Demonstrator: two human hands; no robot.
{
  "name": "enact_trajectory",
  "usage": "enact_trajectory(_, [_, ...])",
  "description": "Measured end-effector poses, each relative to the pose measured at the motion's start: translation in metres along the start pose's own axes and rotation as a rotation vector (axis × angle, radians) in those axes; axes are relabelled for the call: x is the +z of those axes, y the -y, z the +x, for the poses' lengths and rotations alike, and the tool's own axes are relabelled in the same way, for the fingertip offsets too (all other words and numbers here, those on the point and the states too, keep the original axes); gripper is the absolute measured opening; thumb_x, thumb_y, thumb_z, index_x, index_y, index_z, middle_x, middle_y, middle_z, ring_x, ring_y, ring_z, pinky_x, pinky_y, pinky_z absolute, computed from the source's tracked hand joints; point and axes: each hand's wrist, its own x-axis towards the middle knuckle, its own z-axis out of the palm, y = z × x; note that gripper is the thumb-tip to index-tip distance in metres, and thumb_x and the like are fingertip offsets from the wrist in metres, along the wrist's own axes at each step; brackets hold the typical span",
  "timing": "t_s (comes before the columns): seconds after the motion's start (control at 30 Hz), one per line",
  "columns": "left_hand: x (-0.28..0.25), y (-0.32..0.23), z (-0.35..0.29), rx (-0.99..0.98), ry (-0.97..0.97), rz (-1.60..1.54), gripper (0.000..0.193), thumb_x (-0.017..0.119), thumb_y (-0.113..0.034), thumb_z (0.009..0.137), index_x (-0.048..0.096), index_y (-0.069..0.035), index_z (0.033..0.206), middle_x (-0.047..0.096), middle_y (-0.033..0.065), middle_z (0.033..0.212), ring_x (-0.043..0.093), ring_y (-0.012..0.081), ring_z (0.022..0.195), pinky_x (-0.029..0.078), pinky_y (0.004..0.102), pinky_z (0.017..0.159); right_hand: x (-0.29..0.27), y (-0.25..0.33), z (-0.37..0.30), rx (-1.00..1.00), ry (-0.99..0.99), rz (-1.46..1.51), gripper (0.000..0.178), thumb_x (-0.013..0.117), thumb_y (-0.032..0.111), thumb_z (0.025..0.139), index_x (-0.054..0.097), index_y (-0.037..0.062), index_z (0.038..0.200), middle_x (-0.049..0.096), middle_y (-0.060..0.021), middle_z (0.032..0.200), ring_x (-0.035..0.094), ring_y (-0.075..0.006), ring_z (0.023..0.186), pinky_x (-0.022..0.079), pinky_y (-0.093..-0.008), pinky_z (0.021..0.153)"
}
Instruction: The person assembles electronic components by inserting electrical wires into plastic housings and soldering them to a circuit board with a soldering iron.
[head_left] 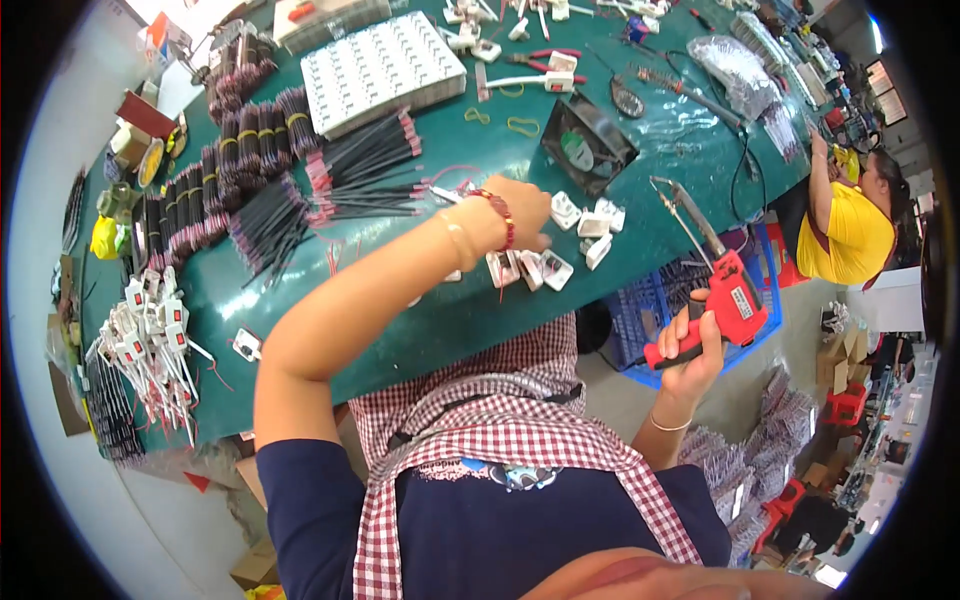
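My right hand (694,362) is wrapped round the handle of a red soldering gun (738,300), held up beyond the table's near edge. Its metal tip points up and to the left. Over the green table (470,345), my left hand (522,208) has its fingers curled down among small white plastic switch housings. What those fingers hold, if anything, is hidden. Several housings (596,222) lie to the right of this hand, and more housings (530,268) sit just below it. A black square fan (588,146) stands behind them.
Bundles of black wires (265,140) with reddish ends cover the left of the table. Behind them is a white block of parts (385,72). Finished-looking white switches (150,335) are heaped at far left. A blue crate (640,325) stands below; a person in yellow (850,235) sits at right.
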Motion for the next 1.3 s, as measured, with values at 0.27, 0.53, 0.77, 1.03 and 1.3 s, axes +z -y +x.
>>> enact_trajectory(0.27, [0.035, -0.019, 0.052, 0.07, -0.237, 0.117, 0.034, 0.066, -0.021, 0.077, 0.063, -0.009, 0.108, 0.057, 0.014, 0.108, 0.06, 0.0315, 0.1, 0.053, 0.043, 0.079, 0.003, -0.001, 0.001, -0.059, -0.013, 0.029, 0.03, 0.051, 0.023, 0.097, 0.048, 0.0008, 0.118, 0.049, -0.0056, 0.068, 0.044, -0.0122, 0.044, 0.04, -0.0254, 0.04])
enact_trajectory(0.53, [-0.028, 0.021, -0.022, -0.132, -0.49, -0.627, 0.03, 0.047, -0.018, 0.094, 0.06, 0.0, 0.114, 0.063, 0.0166, 0.11, 0.064, 0.0255, 0.099, 0.051, 0.034, 0.085, -0.009, -0.006, 0.004, -0.119, -0.063, 0.005, 0.029, 0.049, 0.023, 0.098, 0.048, 0.0005, 0.116, 0.049, -0.0046, 0.068, 0.043, -0.0103, 0.044, 0.041, -0.0237, 0.04])
enact_trajectory(0.77, [0.051, 0.016, -0.149, -0.251, -0.704, -1.645, 0.024, 0.061, -0.017, 0.094, 0.053, -0.002, 0.111, 0.065, 0.007, 0.1, 0.063, 0.0135, 0.091, 0.05, 0.0267, 0.081, 0.001, -0.009, 0.012, -0.05, -0.059, 0.05, 0.029, 0.052, 0.021, 0.097, 0.048, 0.0, 0.116, 0.05, -0.006, 0.067, 0.043, -0.0121, 0.043, 0.04, -0.0244, 0.041])
enact_trajectory(1.03, [0.068, 0.006, -0.171, -0.612, -0.953, -1.167, 0.021, 0.063, -0.013, 0.086, 0.068, 0.004, 0.096, 0.069, 0.0069, 0.091, 0.061, 0.0113, 0.083, 0.048, 0.0259, 0.075, 0.024, -0.015, 0.022, 0.022, 0.125, 0.048, 0.03, 0.046, 0.023, 0.1, 0.049, 0.0002, 0.119, 0.049, -0.0053, 0.071, 0.044, -0.0102, 0.047, 0.04, -0.0238, 0.044])
enact_trajectory(1.3, [0.074, 0.016, -0.157, -0.746, -1.069, -1.109, 0.021, 0.062, -0.014, 0.087, 0.067, 0.003, 0.098, 0.065, 0.003, 0.087, 0.057, 0.0073, 0.078, 0.046, 0.0225, 0.07, 0.013, -0.016, 0.021, 0.023, 0.077, 0.028, 0.033, 0.046, 0.024, 0.099, 0.048, 0.0, 0.121, 0.049, -0.0054, 0.071, 0.045, -0.0105, 0.049, 0.04, -0.0248, 0.046])
